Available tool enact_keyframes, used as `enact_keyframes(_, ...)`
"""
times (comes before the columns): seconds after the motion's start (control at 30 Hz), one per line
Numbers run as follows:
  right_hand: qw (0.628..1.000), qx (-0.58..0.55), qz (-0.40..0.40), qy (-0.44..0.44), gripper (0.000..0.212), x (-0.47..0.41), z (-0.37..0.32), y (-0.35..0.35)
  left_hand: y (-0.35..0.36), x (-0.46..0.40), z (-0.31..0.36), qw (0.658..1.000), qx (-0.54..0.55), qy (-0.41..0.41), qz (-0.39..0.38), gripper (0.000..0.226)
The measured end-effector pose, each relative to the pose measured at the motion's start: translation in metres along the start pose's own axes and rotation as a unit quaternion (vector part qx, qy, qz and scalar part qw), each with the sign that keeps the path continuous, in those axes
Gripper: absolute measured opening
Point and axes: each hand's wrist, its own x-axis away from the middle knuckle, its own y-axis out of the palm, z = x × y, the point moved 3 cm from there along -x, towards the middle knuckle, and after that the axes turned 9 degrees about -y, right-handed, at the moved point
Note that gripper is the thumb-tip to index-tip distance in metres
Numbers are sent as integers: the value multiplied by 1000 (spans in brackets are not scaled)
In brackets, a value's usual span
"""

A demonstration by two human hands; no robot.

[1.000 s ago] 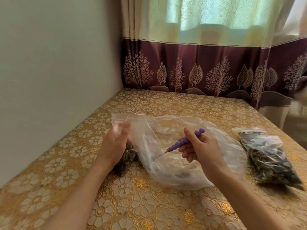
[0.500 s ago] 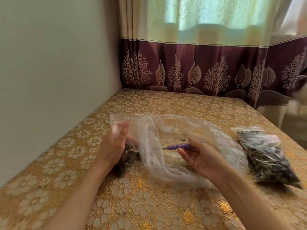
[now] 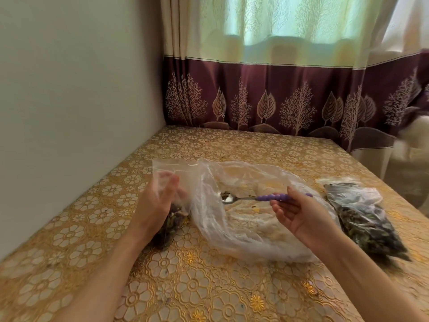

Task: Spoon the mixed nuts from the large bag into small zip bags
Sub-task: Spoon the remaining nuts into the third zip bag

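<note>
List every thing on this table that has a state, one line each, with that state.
large bag: open, slumped on the table, almost empty.
spoon: level over the large bag, a small load in its bowl.
small zip bag: upright, partly filled, mouth held open.
filled zip bag: lying flat at the right, apart from the rest.
left hand: holds the small zip bag.
right hand: pinches the spoon's purple handle.

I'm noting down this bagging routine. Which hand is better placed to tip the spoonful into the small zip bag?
The right hand: it holds the purple-handled spoon, whose bowl carries a few bits and points toward the small zip bag. The left hand is busy holding that bag.
</note>
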Motion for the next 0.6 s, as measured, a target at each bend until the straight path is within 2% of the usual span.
enact_keyframes(0.27, 989, 20, -22, -142, 38, 3, -37, 21, 2, 4, 6, 1000, 10, 11, -16, 77)
enact_keyframes(0.47, 960, 35, -143, -240, 40, 23, -60, 62, 3, 4, 4, 999, 21, 14, -35, 85)
enact_keyframes(0.6, 930, 93, -214, -283, 31, 37, -57, 84, 4, 6, 6, 999, 39, 9, -36, 91)
